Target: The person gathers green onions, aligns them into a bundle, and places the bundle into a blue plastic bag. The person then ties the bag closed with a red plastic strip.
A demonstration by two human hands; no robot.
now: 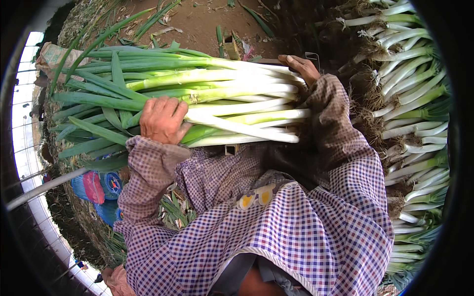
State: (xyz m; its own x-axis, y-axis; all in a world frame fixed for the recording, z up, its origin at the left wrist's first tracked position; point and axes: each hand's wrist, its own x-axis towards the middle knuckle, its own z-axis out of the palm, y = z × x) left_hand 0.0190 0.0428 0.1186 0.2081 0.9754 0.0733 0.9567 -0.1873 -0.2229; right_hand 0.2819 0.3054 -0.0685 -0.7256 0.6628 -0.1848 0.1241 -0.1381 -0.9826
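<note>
A thick bundle of leeks (pixel 237 87) lies crosswise before me, green leaves to the left and white ends to the right. My left hand (pixel 163 120) is closed over the near side of the bundle, where the stalks turn green. One leek (pixel 242 127) slants across the others from under that hand. At the white ends is my right hand (pixel 301 68), its fingers stretched out along the far corner and its palm side towards the stalk ends. Its fingers do not wrap around a stalk. Whatever supports the bundle is mostly hidden beneath it.
More leeks with roots (pixel 400 92) lie in a long pile on the right. Beyond the bundle is bare soil (pixel 200 26) with leaf scraps and a square hollow post (pixel 230 47). Left are a paper sack (pixel 55 59), blue and pink packages (pixel 98 187) and a metal pipe (pixel 46 188).
</note>
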